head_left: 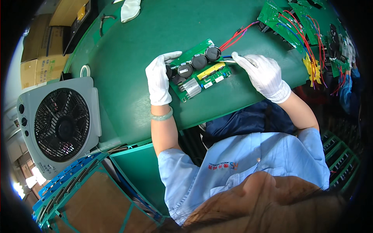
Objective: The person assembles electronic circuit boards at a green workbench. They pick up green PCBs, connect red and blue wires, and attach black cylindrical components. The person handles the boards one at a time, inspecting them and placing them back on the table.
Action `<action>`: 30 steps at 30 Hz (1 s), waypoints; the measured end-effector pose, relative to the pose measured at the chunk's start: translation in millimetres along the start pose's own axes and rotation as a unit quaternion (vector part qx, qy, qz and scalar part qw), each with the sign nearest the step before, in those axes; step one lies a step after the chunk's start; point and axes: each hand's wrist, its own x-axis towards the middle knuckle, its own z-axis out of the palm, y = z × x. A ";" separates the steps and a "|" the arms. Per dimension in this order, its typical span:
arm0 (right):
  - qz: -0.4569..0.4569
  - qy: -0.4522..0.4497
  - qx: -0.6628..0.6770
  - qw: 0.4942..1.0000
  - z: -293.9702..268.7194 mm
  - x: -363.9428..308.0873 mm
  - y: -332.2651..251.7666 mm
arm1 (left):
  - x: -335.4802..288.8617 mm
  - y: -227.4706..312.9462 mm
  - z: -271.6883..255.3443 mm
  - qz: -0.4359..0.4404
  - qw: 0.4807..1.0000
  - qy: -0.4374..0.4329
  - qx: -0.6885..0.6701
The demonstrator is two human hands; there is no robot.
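Note:
A green circuit board [187, 57] lies tilted on the green work mat [128, 70]. It carries a row of black cylindrical capacitors [199, 61], a yellow block [211, 71] and a silver finned heatsink [192, 87]. My left hand [158, 79], in a white glove, grips the board's left end with the thumb and fingers apart around it. My gloved right hand [264, 73] pinches a thin pale stick-like tool [228, 61], whose tip reaches the board's right edge beside a blue wire. Red wires [235, 37] run from the board's upper right corner.
More green boards with red and blue wires [295, 29] are piled at the far right, near a yellow piece [312, 68]. A grey box fan [64, 124] stands at the left. A white cloth or glove [130, 10] lies at the far edge, and cardboard boxes [44, 50] are beyond.

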 end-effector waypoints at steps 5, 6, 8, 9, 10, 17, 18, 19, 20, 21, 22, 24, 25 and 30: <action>0.004 -0.029 0.000 1.000 3.3 -2.4 -3.4 | 1.5 -4.2 -1.4 -0.003 1.000 0.001 0.011; 0.009 -0.027 0.008 1.000 5.5 -3.3 -2.8 | 1.4 -3.6 -1.3 0.005 1.000 -0.002 0.013; 0.020 -0.022 0.023 0.999 9.3 -4.3 -1.9 | 0.8 -1.8 -1.3 0.020 1.000 -0.008 0.017; 0.019 -0.020 0.041 0.999 9.5 -3.3 -2.3 | 0.7 -2.6 -1.6 0.015 1.000 -0.006 0.016; 0.019 -0.017 0.058 0.998 9.6 -1.4 -3.2 | 0.6 -4.1 -2.0 0.010 1.000 -0.004 0.016; 0.025 -0.029 0.162 0.986 15.3 0.7 5.3 | 0.9 -3.6 -0.5 0.009 0.999 -0.002 0.044; 0.017 -0.021 0.149 0.988 14.0 1.1 7.4 | 0.8 -2.9 -0.2 0.004 0.999 0.001 0.040; 0.009 -0.013 0.136 0.991 11.7 1.8 9.6 | 0.6 -2.0 0.4 -0.002 0.999 0.003 0.036; 0.001 -0.005 0.123 0.992 10.6 2.4 10.5 | 0.3 -1.5 0.4 -0.007 0.999 0.005 0.032; 0.005 -0.011 0.122 0.992 9.8 2.2 10.1 | 0.1 -1.7 0.6 -0.008 1.000 0.007 0.028; 0.010 -0.016 0.121 0.992 8.4 1.6 8.7 | -0.1 -2.0 0.7 -0.008 1.000 0.009 0.025; 0.019 -0.019 0.118 0.993 7.1 0.2 8.7 | 1.4 -2.0 1.3 -0.009 0.999 0.011 0.033; 0.023 -0.015 0.116 0.993 9.3 -1.8 9.0 | 1.6 -2.0 0.8 -0.009 0.999 0.011 0.044; 0.092 0.015 0.168 0.981 31.2 -19.8 15.6 | 0.8 -4.8 0.8 -0.011 0.999 -0.008 0.029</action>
